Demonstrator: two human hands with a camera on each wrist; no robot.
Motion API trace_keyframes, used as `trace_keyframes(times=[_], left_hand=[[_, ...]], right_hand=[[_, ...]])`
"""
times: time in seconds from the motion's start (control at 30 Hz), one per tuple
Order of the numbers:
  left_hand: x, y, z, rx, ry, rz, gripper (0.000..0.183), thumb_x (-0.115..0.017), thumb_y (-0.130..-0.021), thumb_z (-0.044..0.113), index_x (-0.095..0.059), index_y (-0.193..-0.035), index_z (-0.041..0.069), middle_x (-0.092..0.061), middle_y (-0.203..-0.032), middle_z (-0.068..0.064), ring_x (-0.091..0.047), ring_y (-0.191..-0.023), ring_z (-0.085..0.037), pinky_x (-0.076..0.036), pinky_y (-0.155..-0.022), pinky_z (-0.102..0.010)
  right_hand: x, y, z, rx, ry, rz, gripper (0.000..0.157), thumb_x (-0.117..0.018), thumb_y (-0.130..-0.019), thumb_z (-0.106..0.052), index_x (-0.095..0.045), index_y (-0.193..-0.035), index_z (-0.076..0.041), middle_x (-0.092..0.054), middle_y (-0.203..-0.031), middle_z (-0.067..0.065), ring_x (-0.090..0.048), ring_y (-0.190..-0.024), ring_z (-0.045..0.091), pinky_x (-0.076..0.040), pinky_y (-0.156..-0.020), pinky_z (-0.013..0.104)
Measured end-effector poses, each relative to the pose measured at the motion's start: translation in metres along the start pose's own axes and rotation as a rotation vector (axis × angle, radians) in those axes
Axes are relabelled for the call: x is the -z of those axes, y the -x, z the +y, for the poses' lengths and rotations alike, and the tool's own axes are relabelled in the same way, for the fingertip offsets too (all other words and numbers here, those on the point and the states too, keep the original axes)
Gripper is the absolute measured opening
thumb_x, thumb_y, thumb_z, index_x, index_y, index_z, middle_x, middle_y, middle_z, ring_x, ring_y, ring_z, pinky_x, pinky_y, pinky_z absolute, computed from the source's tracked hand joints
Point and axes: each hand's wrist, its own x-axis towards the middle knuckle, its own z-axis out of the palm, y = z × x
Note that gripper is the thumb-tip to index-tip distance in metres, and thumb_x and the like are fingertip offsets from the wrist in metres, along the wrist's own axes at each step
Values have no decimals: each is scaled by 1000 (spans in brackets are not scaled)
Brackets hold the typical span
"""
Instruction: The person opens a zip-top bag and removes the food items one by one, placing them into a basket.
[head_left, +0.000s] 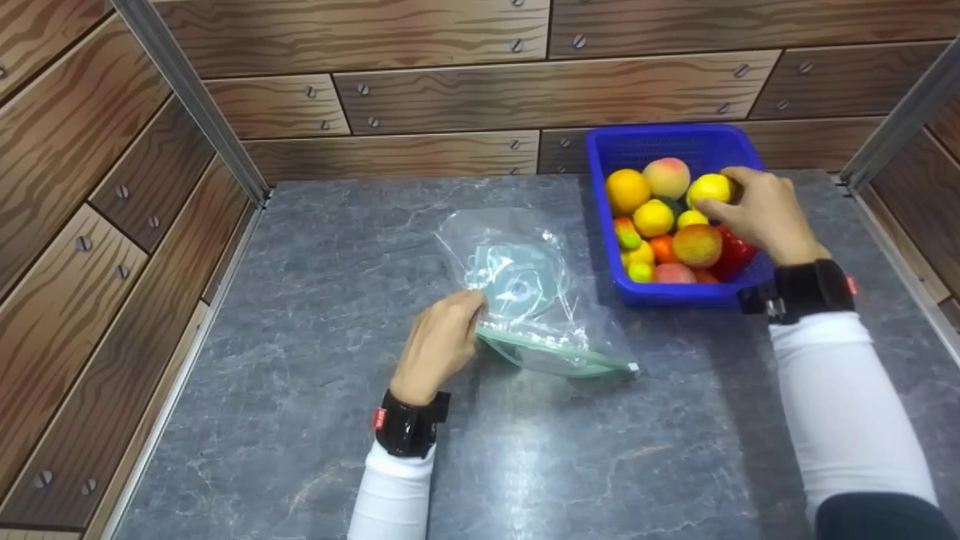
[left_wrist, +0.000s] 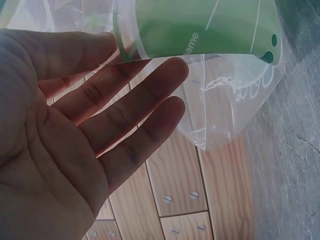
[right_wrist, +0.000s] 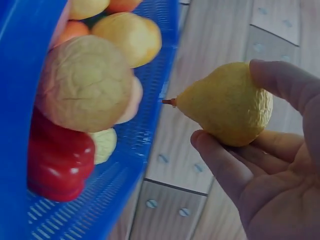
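Note:
My right hand holds a yellow pear between thumb and fingers, its brown stem pointing away from the palm. In the head view that pear overlaps the far right part of a blue basket of fruit. A clear zip bag with a pale green panel lies on the table, its green-edged mouth facing me and parted. My left hand pinches the bag's left edge near the mouth with thumb and index finger. The other left fingers extend loosely beside the plastic.
In the basket are an orange, a peach, a red bell pepper, a lemon and several other fruits. Wood-patterned panels wall the grey table at the back and sides.

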Motion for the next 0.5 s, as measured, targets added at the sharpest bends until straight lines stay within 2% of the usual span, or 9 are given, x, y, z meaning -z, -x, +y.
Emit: trace_keyframes(times=[0.23, 0.5], left_hand=[[0, 0, 1, 2, 10, -1, 21, -63, -87, -11, -63, -90, 9, -66, -83, -2, -63, -71, -19, -55, -62, -31], [0, 0, 0, -4, 6, -4, 20, -62, -88, -11, -63, -90, 9, -65, -83, -3, -64, -72, -20, -56, -63, -33]], right_hand=[[-17, -19, 11, -54, 34, -90, 62, -65, -98, -33, -50, -133, 16, -57, -122, 39, -54, -106, 50, -47, -91, 61], [-25, -26, 20, -134, 83, -181, 74, -64, -97, -30, -39, -143, 21, -46, -136, 47, -47, -123, 60, -39, -106, 69]])
